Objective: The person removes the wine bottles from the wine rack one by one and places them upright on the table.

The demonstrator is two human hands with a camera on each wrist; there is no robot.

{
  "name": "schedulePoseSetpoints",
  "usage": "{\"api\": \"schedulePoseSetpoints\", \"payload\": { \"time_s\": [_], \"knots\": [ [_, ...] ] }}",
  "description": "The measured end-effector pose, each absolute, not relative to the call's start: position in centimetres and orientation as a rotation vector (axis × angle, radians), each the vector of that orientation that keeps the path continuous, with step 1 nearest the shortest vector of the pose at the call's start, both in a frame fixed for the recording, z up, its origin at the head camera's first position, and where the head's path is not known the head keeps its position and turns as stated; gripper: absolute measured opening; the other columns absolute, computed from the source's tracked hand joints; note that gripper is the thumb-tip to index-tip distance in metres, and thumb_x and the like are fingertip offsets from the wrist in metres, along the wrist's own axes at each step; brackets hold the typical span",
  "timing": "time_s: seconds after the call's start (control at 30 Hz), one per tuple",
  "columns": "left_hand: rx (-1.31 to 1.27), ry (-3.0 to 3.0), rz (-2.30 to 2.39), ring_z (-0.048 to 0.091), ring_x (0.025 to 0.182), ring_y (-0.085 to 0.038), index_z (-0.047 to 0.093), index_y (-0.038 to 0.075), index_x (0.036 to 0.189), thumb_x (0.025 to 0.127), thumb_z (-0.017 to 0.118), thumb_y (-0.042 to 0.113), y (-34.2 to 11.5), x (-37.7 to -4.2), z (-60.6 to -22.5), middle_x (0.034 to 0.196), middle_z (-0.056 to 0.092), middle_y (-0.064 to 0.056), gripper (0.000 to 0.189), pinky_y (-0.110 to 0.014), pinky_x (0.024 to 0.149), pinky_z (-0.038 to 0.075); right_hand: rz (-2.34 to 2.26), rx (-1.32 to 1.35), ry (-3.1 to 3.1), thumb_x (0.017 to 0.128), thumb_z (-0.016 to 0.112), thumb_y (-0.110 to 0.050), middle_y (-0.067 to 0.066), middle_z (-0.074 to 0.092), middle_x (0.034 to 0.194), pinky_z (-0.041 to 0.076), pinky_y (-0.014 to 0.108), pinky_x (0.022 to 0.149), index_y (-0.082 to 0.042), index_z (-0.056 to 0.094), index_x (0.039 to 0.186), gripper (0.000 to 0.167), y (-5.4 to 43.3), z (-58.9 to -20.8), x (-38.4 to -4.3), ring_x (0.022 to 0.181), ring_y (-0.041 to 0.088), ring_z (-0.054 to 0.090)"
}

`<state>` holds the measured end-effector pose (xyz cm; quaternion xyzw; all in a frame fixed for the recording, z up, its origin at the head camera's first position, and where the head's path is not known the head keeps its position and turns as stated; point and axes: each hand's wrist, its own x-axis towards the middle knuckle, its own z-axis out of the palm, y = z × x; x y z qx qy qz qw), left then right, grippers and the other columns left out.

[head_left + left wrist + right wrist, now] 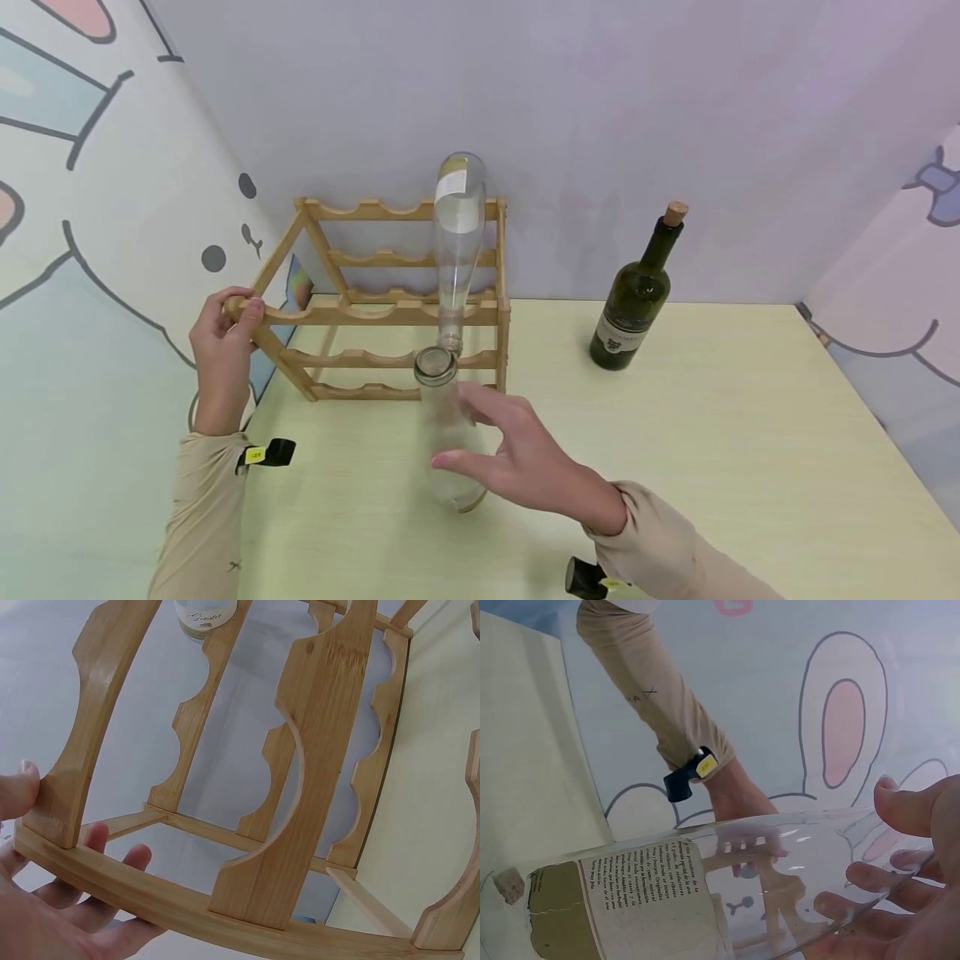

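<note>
A wooden wine rack [390, 313] stands at the back left of the table. My left hand [225, 333] grips its left front top corner; in the left wrist view the thumb lies by a scalloped slat and the fingers [135, 856] wrap the side rail. In front of the rack a clear glass bottle [450, 433] stands upright, uncorked. My right hand [517, 454] is at this bottle, thumb in front and fingers along the far side, spread in a loose C. The right wrist view shows the bottle's printed label [641, 900] and the fingers overlapping the glass near its narrow end.
Another clear bottle [459, 221] lies on the rack's top row at the right, neck toward me. A dark green bottle [630, 308] with a cork stands on the table [720, 433] to the right. Walls close in the back, left and right sides.
</note>
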<state>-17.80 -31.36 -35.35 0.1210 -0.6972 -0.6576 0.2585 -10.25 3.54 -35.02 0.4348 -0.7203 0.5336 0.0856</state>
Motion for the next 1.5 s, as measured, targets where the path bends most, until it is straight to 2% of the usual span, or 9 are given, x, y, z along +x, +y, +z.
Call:
{"api": "schedulePoseSetpoints", "payload": {
  "time_s": [0.07,0.2,0.27,0.33,0.43,0.53,0.67,0.97,1.5],
  "knots": [
    [0.333,-1.891,-1.777,0.055,0.094,-0.018,0.061,0.011,0.117,0.089,0.065,0.026,-31.4,-17.8,-35.4,0.106,0.059,-0.004,0.032,-0.016,0.067,0.051,1.569,1.276,-2.144,0.079,0.077,-0.017,-0.002,0.029,0.074,0.043,0.025,0.065,-0.011,0.041,0.085,0.037,4.1,-34.8,-10.2,0.069,0.007,0.033],
    [0.336,-1.881,-1.777,0.055,0.093,-0.017,0.061,0.012,0.117,0.089,0.066,0.026,-31.4,-17.8,-35.4,0.104,0.06,-0.004,0.031,-0.016,0.066,0.051,1.536,1.233,-2.161,0.079,0.078,-0.018,-0.003,0.029,0.074,0.043,0.028,0.064,-0.011,0.042,0.085,0.037,5.2,-34.5,-10.1,0.068,0.008,0.033],
    [0.333,-1.873,-1.778,0.055,0.092,-0.017,0.062,0.011,0.117,0.089,0.066,0.025,-31.4,-17.8,-35.4,0.104,0.06,-0.004,0.031,-0.017,0.066,0.051,1.533,1.209,-2.18,0.078,0.078,-0.017,-0.003,0.029,0.074,0.048,0.028,0.069,-0.011,0.043,0.086,0.036,5.7,-34.5,-10.1,0.067,0.01,0.036],
    [0.334,-1.878,-1.777,0.054,0.092,-0.017,0.061,0.012,0.117,0.089,0.066,0.026,-31.4,-17.8,-35.4,0.105,0.059,-0.004,0.031,-0.018,0.066,0.05,1.541,1.184,-2.204,0.079,0.078,-0.016,-0.003,0.034,0.073,0.052,0.032,0.077,-0.013,0.046,0.089,0.033,6.3,-34.4,-10.0,0.067,0.012,0.042],
    [0.339,-1.889,-1.773,0.054,0.093,-0.017,0.061,0.012,0.117,0.089,0.065,0.027,-31.3,-17.9,-35.5,0.107,0.059,-0.004,0.032,-0.021,0.067,0.048,1.561,1.153,-2.234,0.079,0.078,-0.015,-0.004,0.05,0.076,0.053,0.037,0.085,-0.016,0.051,0.094,0.03,7.1,-34.3,-9.9,0.074,0.012,0.056],
    [0.343,-1.905,-1.759,0.054,0.094,-0.017,0.061,0.013,0.118,0.089,0.065,0.028,-31.2,-17.9,-35.5,0.108,0.058,-0.004,0.033,-0.022,0.067,0.046,1.575,1.128,-2.253,0.079,0.077,-0.014,-0.004,0.064,0.086,0.053,0.039,0.085,-0.017,0.055,0.099,0.03,7.8,-34.0,-9.9,0.086,0.011,0.063],
    [0.346,-1.91,-1.749,0.054,0.094,-0.017,0.06,0.012,0.119,0.09,0.064,0.028,-31.2,-17.9,-35.5,0.109,0.058,-0.004,0.033,-0.022,0.066,0.046,1.576,1.091,-2.263,0.079,0.077,-0.012,-0.003,0.068,0.095,0.054,0.041,0.083,-0.017,0.058,0.104,0.032,8.8,-33.6,-10.0,0.094,0.013,0.065],
    [0.323,-1.898,-1.763,0.054,0.095,-0.018,0.06,0.01,0.119,0.089,0.065,0.027,-31.1,-17.9,-35.6,0.111,0.058,-0.006,0.035,-0.02,0.069,0.049,1.502,1.028,-2.266,0.077,0.078,-0.006,0.0,0.065,0.11,0.056,0.035,0.079,-0.015,0.062,0.107,0.035,11.0,-33.5,-10.5,0.104,0.014,0.061],
    [0.319,-1.906,-1.723,0.054,0.096,-0.018,0.06,0.011,0.12,0.089,0.065,0.027,-31.1,-17.9,-35.7,0.111,0.057,-0.005,0.035,-0.025,0.071,0.047,1.418,0.904,-2.259,0.073,0.078,0.004,0.001,0.067,0.109,0.055,0.024,0.076,-0.014,0.063,0.11,0.043,14.1,-34.0,-11.5,0.102,0.012,0.063]
  ]
}}
